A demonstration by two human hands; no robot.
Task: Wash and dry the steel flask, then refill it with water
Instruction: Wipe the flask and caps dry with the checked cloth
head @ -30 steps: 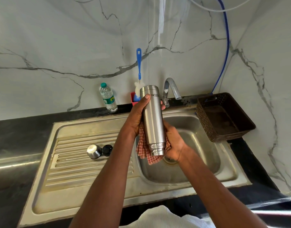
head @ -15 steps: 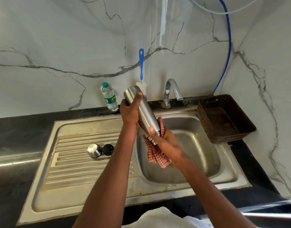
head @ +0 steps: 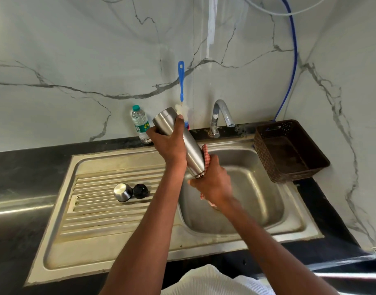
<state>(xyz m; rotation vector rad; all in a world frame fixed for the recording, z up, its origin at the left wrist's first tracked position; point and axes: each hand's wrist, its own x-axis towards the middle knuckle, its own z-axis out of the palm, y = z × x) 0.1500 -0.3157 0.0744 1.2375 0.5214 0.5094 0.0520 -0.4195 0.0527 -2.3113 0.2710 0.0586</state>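
Drying stage, by the look of it. The steel flask (head: 183, 143) is held upside down and tilted over the sink (head: 242, 201), base up near the wall, open mouth pointing down toward the basin. The left hand (head: 169, 143) has its fingers wrapped around the upper body near the base. The right hand (head: 212, 184) grips a red checked cloth (head: 205, 153) bunched around the neck and threads, fingers curled shut on the cloth.

Tips for doing this bit well, I'd say: keep the mouth lowest so leftover water runs out instead of pooling, twist the flask with the left hand while the cloth hand stays put, and work the cloth into the thread grooves since that's where drops tend to hide. Wet steel is slippery, so a firm hold near the base matters.

The steel cup lid (head: 122, 192) and black stopper (head: 140, 190) sit side by side on the drainboard, well apart from the flask. Tap (head: 221, 112) shows no water running.
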